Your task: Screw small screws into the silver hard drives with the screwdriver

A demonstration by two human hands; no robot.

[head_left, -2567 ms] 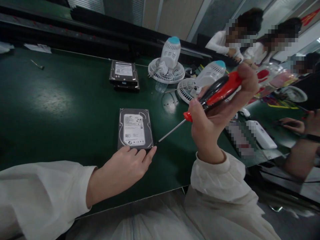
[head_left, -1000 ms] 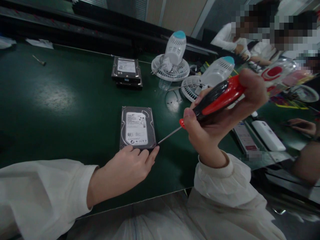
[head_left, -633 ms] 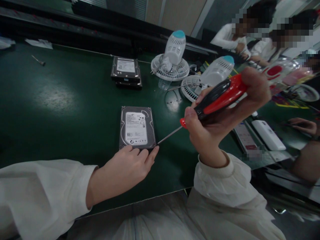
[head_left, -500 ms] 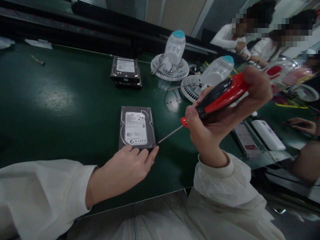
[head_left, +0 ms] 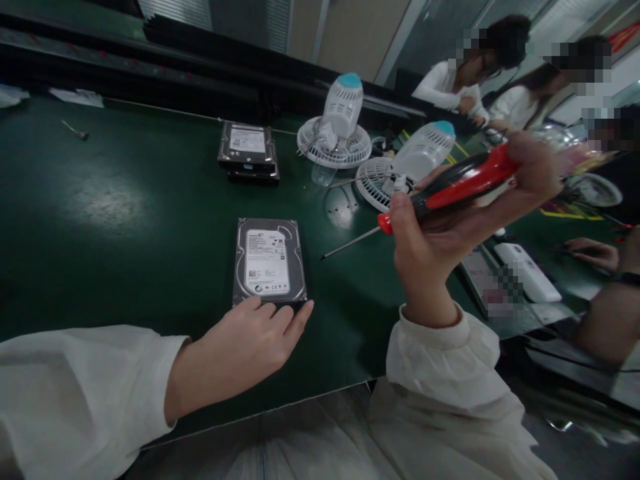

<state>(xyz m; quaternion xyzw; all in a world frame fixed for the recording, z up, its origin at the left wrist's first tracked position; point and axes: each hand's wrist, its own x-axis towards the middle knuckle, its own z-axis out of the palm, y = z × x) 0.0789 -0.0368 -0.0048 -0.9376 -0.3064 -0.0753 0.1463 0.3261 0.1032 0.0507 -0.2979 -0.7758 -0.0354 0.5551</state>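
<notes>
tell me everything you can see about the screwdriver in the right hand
The screwdriver has a thick, glossy red-and-black handle that looks like plastic, a red collar at the front, and a thin, straight metal shaft with a dark tip. The right hand grips its handle, hiding the butt end. It slants downward to the left in the picture, with its tip beside the right edge of the hard drive and apart from it. The tip's exact shape is too small to tell.
</notes>
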